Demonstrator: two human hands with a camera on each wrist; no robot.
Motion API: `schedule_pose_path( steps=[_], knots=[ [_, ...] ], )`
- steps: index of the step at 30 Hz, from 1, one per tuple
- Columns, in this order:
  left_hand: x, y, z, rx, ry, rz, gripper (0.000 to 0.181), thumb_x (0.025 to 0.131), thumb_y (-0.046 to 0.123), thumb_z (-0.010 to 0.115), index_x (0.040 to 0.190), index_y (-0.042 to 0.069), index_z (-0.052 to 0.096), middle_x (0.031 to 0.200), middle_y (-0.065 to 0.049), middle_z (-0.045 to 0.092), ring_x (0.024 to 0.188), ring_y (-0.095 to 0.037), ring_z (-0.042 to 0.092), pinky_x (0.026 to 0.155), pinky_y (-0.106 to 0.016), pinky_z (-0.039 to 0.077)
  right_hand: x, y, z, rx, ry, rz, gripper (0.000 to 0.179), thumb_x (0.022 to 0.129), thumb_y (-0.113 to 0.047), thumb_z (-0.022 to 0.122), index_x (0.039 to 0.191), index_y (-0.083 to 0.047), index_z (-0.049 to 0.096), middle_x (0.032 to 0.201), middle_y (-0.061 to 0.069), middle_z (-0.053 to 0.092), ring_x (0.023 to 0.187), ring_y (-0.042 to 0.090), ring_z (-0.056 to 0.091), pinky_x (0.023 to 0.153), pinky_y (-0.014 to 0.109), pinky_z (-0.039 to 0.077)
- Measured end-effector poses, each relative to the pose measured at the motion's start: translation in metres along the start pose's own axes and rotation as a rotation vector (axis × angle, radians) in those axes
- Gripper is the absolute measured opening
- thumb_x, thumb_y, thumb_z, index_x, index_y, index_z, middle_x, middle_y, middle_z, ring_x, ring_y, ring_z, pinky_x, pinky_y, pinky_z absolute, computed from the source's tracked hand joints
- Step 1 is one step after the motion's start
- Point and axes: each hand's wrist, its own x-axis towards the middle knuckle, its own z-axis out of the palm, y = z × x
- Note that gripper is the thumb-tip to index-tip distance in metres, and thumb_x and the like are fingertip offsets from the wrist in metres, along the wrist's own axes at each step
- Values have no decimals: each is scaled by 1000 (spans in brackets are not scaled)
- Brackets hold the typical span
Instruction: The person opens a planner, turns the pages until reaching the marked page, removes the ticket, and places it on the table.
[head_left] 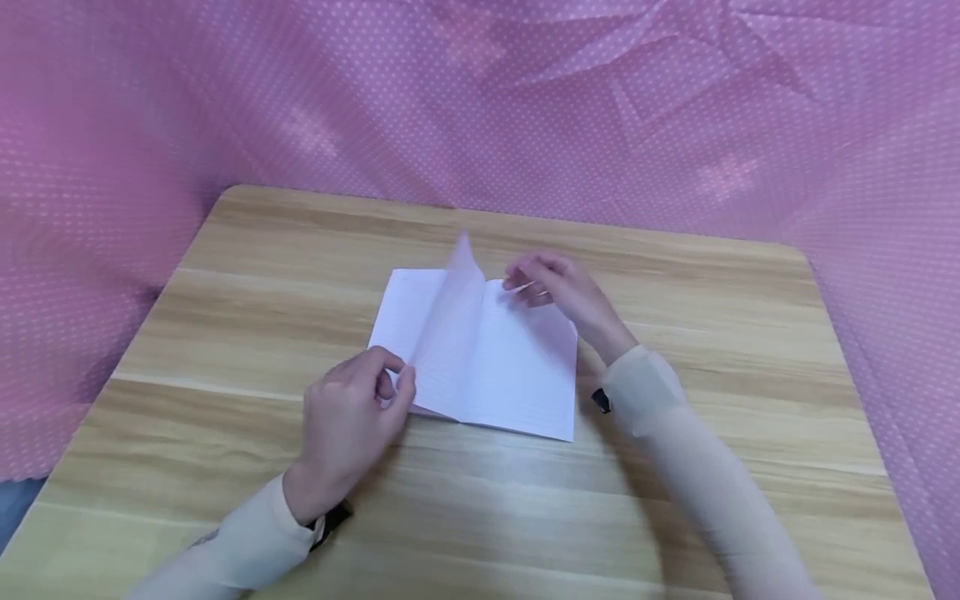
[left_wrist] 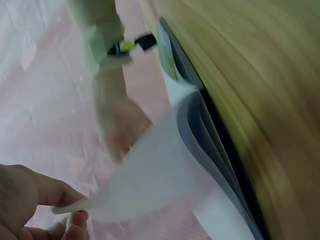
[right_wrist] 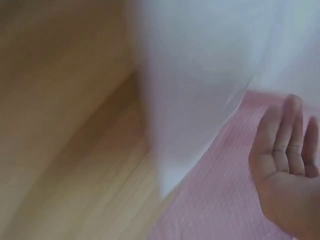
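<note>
I see the pink white-dotted cloth backdrop filling the far side and both flanks of the scene. In front of it lies the light wood-grain table, and near its middle rests the open white lined-paper notebook, flat on the wood. One thin white lined page stands up from the spine, curving toward the left.

My left hand sits at the notebook's near-left corner. Its thumb and curled fingers are closed narrowly on the near edge of that lifted page; the left wrist view shows the sheet's edge pinched between thumb and fingertip, with the stacked pages fanned beneath it.

My right hand is at the notebook's far edge, right of the raised page, fingers loosely bent. Whether they touch the paper I cannot tell. In the right wrist view the fingers lie nearly straight and together, holding nothing.
</note>
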Motion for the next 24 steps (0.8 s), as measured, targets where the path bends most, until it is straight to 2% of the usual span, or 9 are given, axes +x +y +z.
schedule_pose_path(
  steps=[3, 6, 8, 12, 15, 18, 21, 24],
  knots=[
    [-3, -11, -5, -13, -41, -99, 11, 90, 9, 77, 83, 6, 68, 63, 2, 56, 52, -10, 49, 48, -36, 42, -6, 8, -14, -437, 55, -85, 28, 112, -27, 64, 124, -4, 73, 118, 15, 76, 105, 34, 71, 95, 50, 55],
    [-7, -20, -7, -13, -112, -213, 14, 87, 7, 81, 82, 6, 68, 63, 3, 56, 52, -9, 48, 50, -36, 42, -11, 15, -27, -836, 104, -132, 23, 108, -25, 70, 121, -7, 75, 117, 14, 75, 105, 34, 70, 93, 53, 54],
    [-10, -25, -9, 0, -180, -286, 16, 87, 8, 82, 80, 7, 68, 63, 4, 55, 52, -11, 47, 51, -37, 41, -14, 18, -35, -980, 98, -124, 25, 106, -23, 72, 123, -5, 75, 115, 16, 73, 105, 35, 69, 91, 56, 54],
    [-10, -36, -10, 64, -382, -400, 22, 92, 14, 82, 80, 9, 64, 63, 3, 53, 55, -18, 50, 54, -40, 39, -19, 21, -46, -1061, 54, -30, 29, 104, -23, 76, 126, -4, 74, 107, 14, 68, 98, 34, 64, 85, 52, 54],
    [-6, -45, -9, 113, -574, -481, 28, 97, 21, 81, 82, 10, 60, 66, 0, 53, 61, -23, 52, 58, -41, 40, -20, 23, -49, -1070, 25, 16, 30, 102, -24, 78, 126, -5, 74, 106, 12, 66, 95, 32, 62, 84, 50, 53],
    [-3, -52, -6, 142, -705, -553, 30, 99, 27, 80, 91, 7, 59, 68, -3, 53, 65, -25, 53, 62, -41, 40, -19, 24, -50, -1064, 14, 33, 29, 102, -24, 79, 125, -6, 74, 108, 11, 67, 97, 31, 63, 87, 50, 52],
    [-2, -55, -3, 156, -724, -587, 38, 98, 28, 83, 112, 0, 61, 70, -6, 58, 66, -27, 55, 62, -43, 42, -18, 26, -51, -1056, 17, 27, 27, 102, -22, 79, 123, -6, 74, 111, 12, 68, 100, 32, 64, 90, 51, 53],
    [-2, -55, -2, 160, -710, -554, 57, 97, 25, 85, 138, -3, 57, 77, -15, 67, 68, -32, 61, 61, -46, 46, -17, 27, -52, -1045, 25, 18, 24, 101, -19, 80, 121, -7, 74, 113, 13, 70, 103, 33, 66, 91, 52, 53]
  ],
)
